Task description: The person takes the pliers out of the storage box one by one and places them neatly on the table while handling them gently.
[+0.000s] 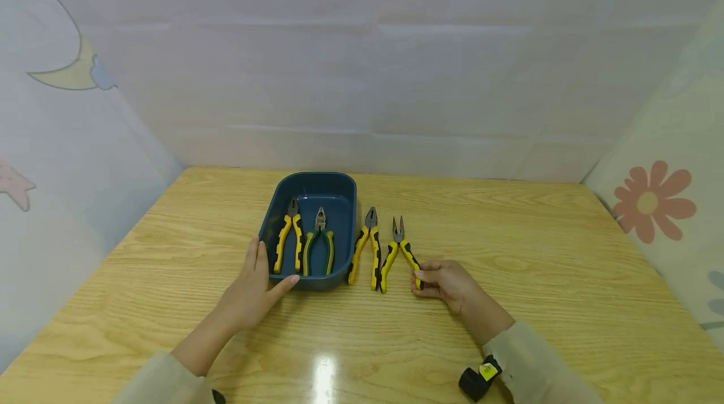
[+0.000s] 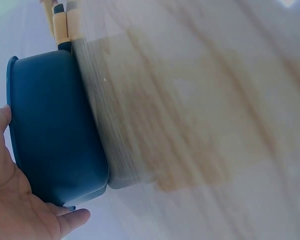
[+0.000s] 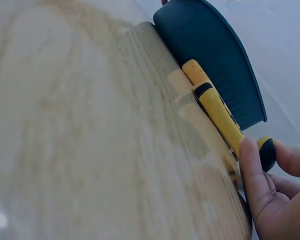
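Observation:
My right hand [image 1: 451, 283] pinches the right handle of the yellow-and-black long-nose pliers [image 1: 390, 257] between thumb and fingers. The pliers' tips point away from me, handles spread; the right wrist view shows the held handle end [image 3: 266, 152]. Close on their left, another yellow-and-black pair of pliers [image 1: 376, 253] lies beside a dark blue tray [image 1: 313, 283]. Spanning the tray's near left corner, my left hand [image 1: 249, 294] rests its extended fingers on the left side and thumb on the front rim. Inside the tray are yellow-and-black pliers [image 1: 298, 240] and green-and-yellow pliers [image 1: 330, 250].
All of it stands on a wood-grain table [image 1: 509, 222]. A pale cloth wall [image 1: 367, 77] rises behind the far edge, with printed side walls left and right. A black strap piece with a yellow label [image 1: 488, 371] is at the right wrist.

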Available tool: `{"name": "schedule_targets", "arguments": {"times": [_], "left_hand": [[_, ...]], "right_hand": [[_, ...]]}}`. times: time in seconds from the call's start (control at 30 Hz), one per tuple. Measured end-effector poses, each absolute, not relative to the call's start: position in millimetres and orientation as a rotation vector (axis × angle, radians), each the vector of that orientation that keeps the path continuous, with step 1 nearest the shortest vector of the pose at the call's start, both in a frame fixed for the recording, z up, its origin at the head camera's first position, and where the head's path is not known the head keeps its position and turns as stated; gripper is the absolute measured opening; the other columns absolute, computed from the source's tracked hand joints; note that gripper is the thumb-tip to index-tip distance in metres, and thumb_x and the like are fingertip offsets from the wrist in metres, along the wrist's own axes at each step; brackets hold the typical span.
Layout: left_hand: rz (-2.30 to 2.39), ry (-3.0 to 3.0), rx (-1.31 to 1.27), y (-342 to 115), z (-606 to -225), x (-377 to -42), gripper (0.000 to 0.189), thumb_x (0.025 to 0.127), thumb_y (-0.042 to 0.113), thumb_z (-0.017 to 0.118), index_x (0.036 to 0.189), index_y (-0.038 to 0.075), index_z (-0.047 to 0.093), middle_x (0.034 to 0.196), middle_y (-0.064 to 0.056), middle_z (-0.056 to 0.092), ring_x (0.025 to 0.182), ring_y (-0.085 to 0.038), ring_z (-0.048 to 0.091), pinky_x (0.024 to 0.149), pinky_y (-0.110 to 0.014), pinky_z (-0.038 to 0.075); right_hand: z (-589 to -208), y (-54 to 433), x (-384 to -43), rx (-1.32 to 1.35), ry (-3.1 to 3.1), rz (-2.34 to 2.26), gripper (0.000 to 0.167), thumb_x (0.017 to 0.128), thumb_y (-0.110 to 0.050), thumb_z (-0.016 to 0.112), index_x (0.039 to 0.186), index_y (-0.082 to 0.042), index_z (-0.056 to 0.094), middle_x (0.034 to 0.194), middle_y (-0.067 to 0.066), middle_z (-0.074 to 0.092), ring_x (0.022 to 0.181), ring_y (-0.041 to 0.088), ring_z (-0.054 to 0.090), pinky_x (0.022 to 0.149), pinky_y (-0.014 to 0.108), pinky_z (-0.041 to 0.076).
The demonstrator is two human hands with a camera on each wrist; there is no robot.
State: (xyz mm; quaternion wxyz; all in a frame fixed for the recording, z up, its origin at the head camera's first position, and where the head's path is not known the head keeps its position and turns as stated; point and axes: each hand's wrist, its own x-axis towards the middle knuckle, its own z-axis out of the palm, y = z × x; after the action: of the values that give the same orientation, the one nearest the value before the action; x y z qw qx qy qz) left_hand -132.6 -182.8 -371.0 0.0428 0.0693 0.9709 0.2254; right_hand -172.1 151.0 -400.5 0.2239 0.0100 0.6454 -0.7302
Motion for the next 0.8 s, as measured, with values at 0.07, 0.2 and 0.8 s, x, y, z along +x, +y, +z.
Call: {"name": "schedule_targets", "arguments": {"times": [0.07, 0.2, 0.8], "left_hand": [[0.692, 2.968, 0.211, -182.8, -371.2, -132.4, 0.096, 0.082, 0.062, 0.032, 0.133, -0.010, -0.005, 0.139, -0.023, -0.014, 0.116, -0.046, 0.026, 0.078, -0.049, 0.040], [0.691, 2.965, 0.212, -183.1, -371.2, -132.4, 0.096, 0.082, 0.062, 0.032, 0.133, -0.010, -0.006, 0.139, -0.023, -0.015, 0.116, -0.046, 0.025, 0.078, -0.049, 0.040], [0.689, 2.960, 0.221, -181.6, -368.1, -131.5, 0.096, 0.082, 0.063, 0.029, 0.133, -0.010, -0.007, 0.138, -0.024, -0.016, 0.115, -0.046, 0.028, 0.077, -0.047, 0.042]], "right_hand": [[-401.0, 150.0, -171.8, 0.025, 1.785, -2.012, 0.037, 0.086, 0.003, 0.046, 0.113, 0.025, 0.034, 0.078, 0.012, 0.058, 0.072, 0.018, 0.059, 0.067, 0.028, 0.049], [-401.6, 147.3, -172.6, 0.051, 1.818, -1.986, 0.035, 0.086, 0.003, 0.046, 0.113, 0.023, 0.037, 0.080, 0.013, 0.058, 0.073, 0.018, 0.059, 0.069, 0.030, 0.048], [-393.7, 134.3, -176.6, 0.134, 2.086, -1.806, 0.033, 0.083, 0.004, 0.051, 0.111, 0.020, 0.045, 0.090, 0.021, 0.054, 0.067, 0.018, 0.058, 0.066, 0.032, 0.049]]}}
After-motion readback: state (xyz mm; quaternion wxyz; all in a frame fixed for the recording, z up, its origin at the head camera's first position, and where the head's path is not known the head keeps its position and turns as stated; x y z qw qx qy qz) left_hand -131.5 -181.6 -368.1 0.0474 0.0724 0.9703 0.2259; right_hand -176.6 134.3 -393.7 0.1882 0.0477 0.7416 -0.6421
